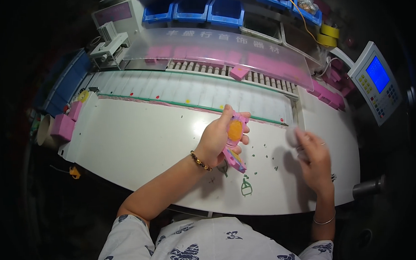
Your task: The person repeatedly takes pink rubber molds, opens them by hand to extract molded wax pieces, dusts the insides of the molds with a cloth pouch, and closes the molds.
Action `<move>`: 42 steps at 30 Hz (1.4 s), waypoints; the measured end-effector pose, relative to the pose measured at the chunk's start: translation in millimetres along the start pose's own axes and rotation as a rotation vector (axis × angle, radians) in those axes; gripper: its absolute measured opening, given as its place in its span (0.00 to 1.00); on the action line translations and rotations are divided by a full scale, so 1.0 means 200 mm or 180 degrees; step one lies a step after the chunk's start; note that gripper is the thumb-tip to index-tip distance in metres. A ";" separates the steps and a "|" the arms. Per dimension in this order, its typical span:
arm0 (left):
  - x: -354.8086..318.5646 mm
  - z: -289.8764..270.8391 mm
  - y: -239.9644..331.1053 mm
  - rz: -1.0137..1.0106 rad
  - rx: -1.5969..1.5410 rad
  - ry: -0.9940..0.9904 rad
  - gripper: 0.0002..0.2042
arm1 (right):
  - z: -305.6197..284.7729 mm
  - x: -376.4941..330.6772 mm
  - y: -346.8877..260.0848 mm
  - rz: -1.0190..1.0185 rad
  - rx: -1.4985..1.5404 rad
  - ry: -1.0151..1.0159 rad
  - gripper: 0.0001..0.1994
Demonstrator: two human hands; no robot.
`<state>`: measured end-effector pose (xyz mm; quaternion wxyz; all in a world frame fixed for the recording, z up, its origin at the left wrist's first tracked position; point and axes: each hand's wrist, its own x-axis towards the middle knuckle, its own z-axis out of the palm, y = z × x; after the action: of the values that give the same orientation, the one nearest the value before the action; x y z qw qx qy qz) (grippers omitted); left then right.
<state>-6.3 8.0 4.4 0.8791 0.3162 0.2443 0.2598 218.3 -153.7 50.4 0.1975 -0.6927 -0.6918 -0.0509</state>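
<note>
My left hand (217, 135) is closed around a pink rubber mould (244, 121), held above the middle of the white table. The mould is opened out, with an orange-yellow round patch (235, 130) on its inner face. Its lower flap (236, 160) hangs down, with yellow and bluish smears. Off to the right, my right hand (315, 154) grips a whitish, rounded pad (292, 137), blurred by motion and apart from the mould. A small green frame-shaped piece (246, 188) lies below the mould on the table. Another green piece (224, 168) is partly hidden beside the left hand.
Green crumbs dot the white table (140, 150). Beyond runs a green-edged light strip (207, 95), then a roller track (206, 68) under a clear cover (186, 43). Pink blocks (63, 127) stand at left. A control panel (376, 80) rises at right; blue bins (190, 10) line the back.
</note>
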 end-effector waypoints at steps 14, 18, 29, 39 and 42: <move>-0.10 0.08 0.03 0.1377 0.1463 -0.0240 0.22 | -0.09 0.13 -0.38 -0.1115 0.0078 0.0694 0.28; -0.04 0.07 -0.01 0.2568 0.1842 -0.0666 0.19 | -0.01 0.08 -0.47 -0.1380 -0.0057 -0.0253 0.28; -0.07 -0.02 0.14 0.0801 0.0062 -0.0220 0.14 | 0.01 -0.05 -0.02 -0.0089 -0.0840 -0.0857 0.26; -0.06 -0.01 -0.03 0.1370 0.0662 -0.1158 0.09 | 0.19 0.22 -0.31 0.0491 0.3999 -0.0398 0.17; -0.12 0.00 0.00 0.1248 0.0726 -0.1065 0.10 | 0.25 0.23 -0.33 0.0253 0.4426 -0.0042 0.13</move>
<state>-23.7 -6.6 10.8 0.7989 0.4929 0.0575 0.3399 145.8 -95.6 34.7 0.5927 -0.4305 -0.5392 0.4154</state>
